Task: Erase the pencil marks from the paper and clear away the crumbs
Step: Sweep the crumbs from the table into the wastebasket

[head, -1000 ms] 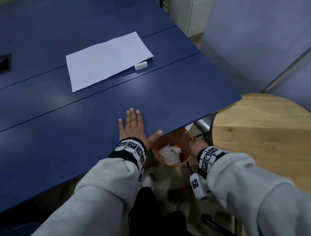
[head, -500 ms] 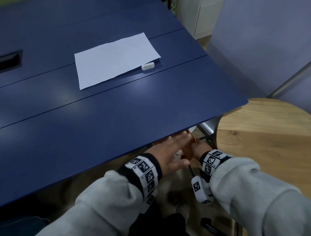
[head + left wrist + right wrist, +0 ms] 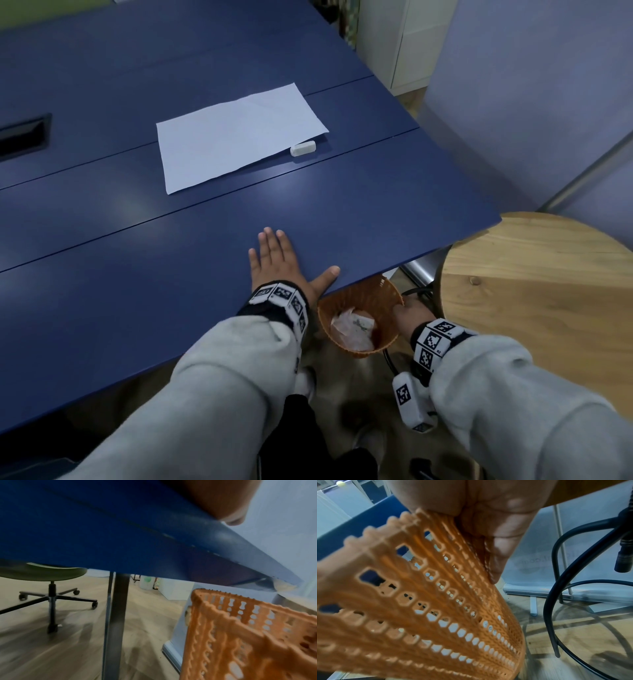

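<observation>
A white sheet of paper (image 3: 236, 137) lies far back on the blue table (image 3: 137, 274), with a white eraser (image 3: 302, 148) at its near right edge. My left hand (image 3: 277, 263) lies flat on the table near its front edge, fingers straight, thumb spread toward the edge. Just below that edge my right hand (image 3: 407, 310) grips the rim of an orange woven basket (image 3: 359, 308), which holds crumpled white paper (image 3: 352, 329). In the right wrist view my fingers (image 3: 488, 527) clamp the basket wall (image 3: 428, 601). No crumbs are visible at this scale.
A round wooden stool (image 3: 537, 298) stands close on the right of the basket. Black cables (image 3: 556, 588) hang beside my right hand. A dark slot (image 3: 24, 135) is set into the table at far left. A green swivel chair (image 3: 48, 577) stands beyond the table leg (image 3: 116, 615).
My left hand was over the basket half a second ago and now lies flat on the table again, near the edge. The right hand still holds the basket below the edge.
</observation>
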Demonstrator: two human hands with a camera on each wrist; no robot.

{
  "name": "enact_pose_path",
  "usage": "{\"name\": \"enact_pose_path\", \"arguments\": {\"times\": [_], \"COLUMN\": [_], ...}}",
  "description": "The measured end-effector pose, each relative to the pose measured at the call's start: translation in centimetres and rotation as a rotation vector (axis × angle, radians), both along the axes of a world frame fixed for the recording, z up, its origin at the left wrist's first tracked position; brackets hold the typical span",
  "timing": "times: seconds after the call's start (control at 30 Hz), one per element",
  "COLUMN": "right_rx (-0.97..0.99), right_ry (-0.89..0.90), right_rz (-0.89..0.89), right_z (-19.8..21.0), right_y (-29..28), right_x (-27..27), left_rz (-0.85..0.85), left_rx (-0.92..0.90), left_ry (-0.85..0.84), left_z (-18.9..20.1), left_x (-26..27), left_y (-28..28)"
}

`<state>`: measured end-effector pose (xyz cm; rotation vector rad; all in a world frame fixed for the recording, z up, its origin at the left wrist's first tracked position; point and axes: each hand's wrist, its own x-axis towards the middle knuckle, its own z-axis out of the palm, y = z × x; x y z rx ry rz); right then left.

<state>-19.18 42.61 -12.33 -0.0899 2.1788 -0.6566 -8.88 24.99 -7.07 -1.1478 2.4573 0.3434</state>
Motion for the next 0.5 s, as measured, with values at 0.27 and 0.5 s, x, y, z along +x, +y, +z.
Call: {"name": "enact_pose_path", "arguments": {"times": [0.27, 0.5], "right_rx": [-0.004, 0.022], "right_ry": [0.0, -0.033], "right_rz": [-0.05, -0.054], "right_z": [-0.1, 0.0], "right_y": [-0.1, -0.5], "right_x": [-0.3, -0.3], "left_rz": [-0.201, -0.452], "left_rx": [0.035, 0.125], "left_ry": [0.037, 0.024], "left_z": [0.0, -0.1], "left_x": [-4.9, -5.8], "left_y": [0.8, 3.1]}}
